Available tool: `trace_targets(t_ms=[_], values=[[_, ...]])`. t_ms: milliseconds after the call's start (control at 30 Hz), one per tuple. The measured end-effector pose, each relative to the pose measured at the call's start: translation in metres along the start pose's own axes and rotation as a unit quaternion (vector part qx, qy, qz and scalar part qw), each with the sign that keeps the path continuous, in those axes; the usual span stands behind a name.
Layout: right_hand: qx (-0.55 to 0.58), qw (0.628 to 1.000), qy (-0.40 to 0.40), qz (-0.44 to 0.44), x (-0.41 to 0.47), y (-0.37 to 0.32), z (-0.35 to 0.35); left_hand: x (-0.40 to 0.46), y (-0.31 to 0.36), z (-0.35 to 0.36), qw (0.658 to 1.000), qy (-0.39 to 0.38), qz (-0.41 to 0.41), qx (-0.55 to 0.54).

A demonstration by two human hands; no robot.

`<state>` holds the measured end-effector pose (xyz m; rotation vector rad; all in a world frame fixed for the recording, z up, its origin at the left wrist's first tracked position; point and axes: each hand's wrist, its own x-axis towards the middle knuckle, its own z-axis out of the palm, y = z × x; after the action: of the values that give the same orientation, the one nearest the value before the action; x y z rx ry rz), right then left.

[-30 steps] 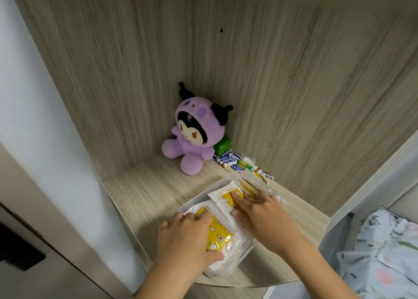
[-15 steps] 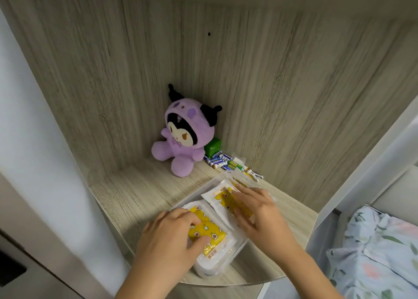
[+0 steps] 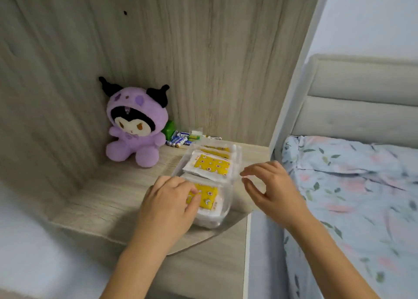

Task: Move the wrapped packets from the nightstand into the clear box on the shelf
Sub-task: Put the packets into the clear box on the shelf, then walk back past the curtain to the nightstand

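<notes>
Shelf (image 3: 108, 199) | left hand (image 3: 168, 205) presses packet (image 3: 207, 196) in box (image 3: 222, 215) | right hand (image 3: 269, 185) beside, loose, empty

A bedroom at home: a bed (image 3: 352, 185) with flowery sheets on the right, a purple plush toy (image 3: 135, 127) on the wooden shelf (image 3: 108, 199) at left.

At frame centre, a clear plastic box (image 3: 227, 205) sits on the pale wood-grain shelf (image 3: 108, 199), filled with yellow-and-white wrapped packets (image 3: 211, 165). The left hand (image 3: 168, 205) rests its fingertips on the nearest packet. The right hand (image 3: 270, 185) hovers just right of the box, fingers loosely curled, holding nothing. A purple plush toy (image 3: 135, 127) sits behind, small batteries (image 3: 179, 139) beside it. A floral bedsheet (image 3: 352, 185) fills the right.
</notes>
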<state>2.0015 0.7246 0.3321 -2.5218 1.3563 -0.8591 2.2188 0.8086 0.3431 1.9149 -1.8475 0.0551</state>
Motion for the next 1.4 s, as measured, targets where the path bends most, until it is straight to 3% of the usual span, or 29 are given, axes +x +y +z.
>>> trace_targets(t_ms=[133, 267, 500, 733, 833, 1033, 1400], values=[[-0.168, 0.976, -0.067, 0.121, -0.065, 0.004, -0.031, 0.002, 0.022, -0.004, 0.992, -0.043, 0.121, 0.006], [-0.232, 0.938, -0.088, 0.241, -0.155, 0.004, -0.072, -0.002, 0.072, 0.006, 0.962, -0.116, 0.247, 0.018], [-0.264, 0.844, -0.029, 0.465, -0.327, -0.014, -0.135, -0.060, 0.178, 0.042, 0.876, -0.206, 0.437, -0.001], [-0.291, 0.739, 0.068, 0.603, -0.491, -0.071, -0.190, -0.151, 0.294, 0.069, 0.775, -0.265, 0.574, 0.011], [-0.278, 0.685, 0.083, 0.668, -0.566, -0.100, -0.211, -0.205, 0.344, 0.079, 0.733, -0.279, 0.619, 0.044], [-0.252, 0.611, 0.076, 0.747, -0.713, -0.149, -0.257, -0.351, 0.448, 0.074, 0.674, -0.324, 0.663, -0.012], [-0.262, 0.561, 0.116, 0.777, -0.874, -0.171, -0.340, -0.528, 0.612, 0.057, 0.619, -0.351, 0.701, -0.050]])
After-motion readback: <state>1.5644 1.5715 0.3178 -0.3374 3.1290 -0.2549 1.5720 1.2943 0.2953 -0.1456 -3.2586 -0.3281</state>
